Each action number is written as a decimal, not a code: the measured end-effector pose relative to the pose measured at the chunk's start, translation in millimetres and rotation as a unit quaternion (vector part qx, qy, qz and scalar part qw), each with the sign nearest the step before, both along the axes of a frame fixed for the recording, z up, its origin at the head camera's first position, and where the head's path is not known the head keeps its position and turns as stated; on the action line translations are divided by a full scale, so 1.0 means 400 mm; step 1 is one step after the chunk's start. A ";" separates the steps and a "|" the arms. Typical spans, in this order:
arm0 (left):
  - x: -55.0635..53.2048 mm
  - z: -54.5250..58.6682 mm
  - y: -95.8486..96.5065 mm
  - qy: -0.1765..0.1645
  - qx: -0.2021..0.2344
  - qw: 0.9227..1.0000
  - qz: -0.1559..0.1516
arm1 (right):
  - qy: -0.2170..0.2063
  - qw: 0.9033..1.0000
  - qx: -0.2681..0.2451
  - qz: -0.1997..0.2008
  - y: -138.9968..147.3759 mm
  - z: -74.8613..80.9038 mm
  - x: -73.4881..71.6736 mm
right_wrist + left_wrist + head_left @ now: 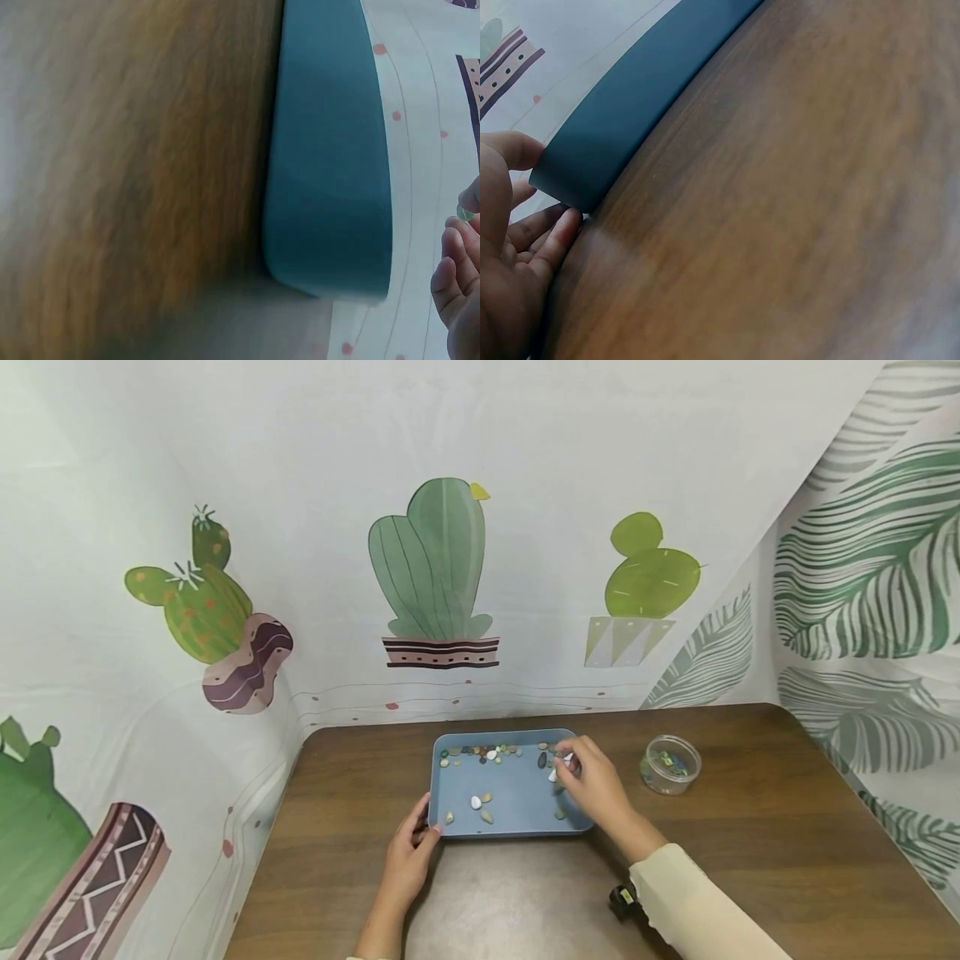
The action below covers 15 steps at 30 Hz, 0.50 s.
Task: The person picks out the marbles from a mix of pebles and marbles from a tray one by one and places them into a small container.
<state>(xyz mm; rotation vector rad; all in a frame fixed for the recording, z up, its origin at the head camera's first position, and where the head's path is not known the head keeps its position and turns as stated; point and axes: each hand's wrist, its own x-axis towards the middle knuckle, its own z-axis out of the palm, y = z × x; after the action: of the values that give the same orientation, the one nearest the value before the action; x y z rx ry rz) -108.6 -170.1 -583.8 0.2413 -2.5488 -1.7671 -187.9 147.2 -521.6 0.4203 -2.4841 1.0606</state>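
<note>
A shallow blue tray (517,793) lies on the table with small pebbles in it. At its front left corner my left hand (408,856) grips the tray, the fingers and thumb on either side of the corner in the left wrist view. Over the tray's right part is my right hand (596,781), pinching a small greenish stone (465,214) between thumb and fingertips. Under and beside that hand lie a dark pebble (542,760) and several others, partly hidden. A row of mixed pebbles runs along the far left edge; a white pebble (476,802) and several tan ones lie nearer the front.
Right of the tray stands a clear round tub (671,765) with green and other coloured pieces inside. A small black object (622,902) lies by the right sleeve (693,897). The brown wooden table (780,827) meets a cactus-printed cloth (540,568) behind.
</note>
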 end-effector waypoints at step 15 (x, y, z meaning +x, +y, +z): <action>0.001 0.007 0.003 0.000 -0.001 1.000 0.001 | 0.012 0.999 0.002 -0.050 0.131 -0.021 0.011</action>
<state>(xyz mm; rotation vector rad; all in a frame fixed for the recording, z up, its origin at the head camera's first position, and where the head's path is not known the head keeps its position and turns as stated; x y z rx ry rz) -108.2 -168.8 -581.0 0.2424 -2.5493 -1.7638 -183.5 199.6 -529.8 0.3053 -2.4598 1.0044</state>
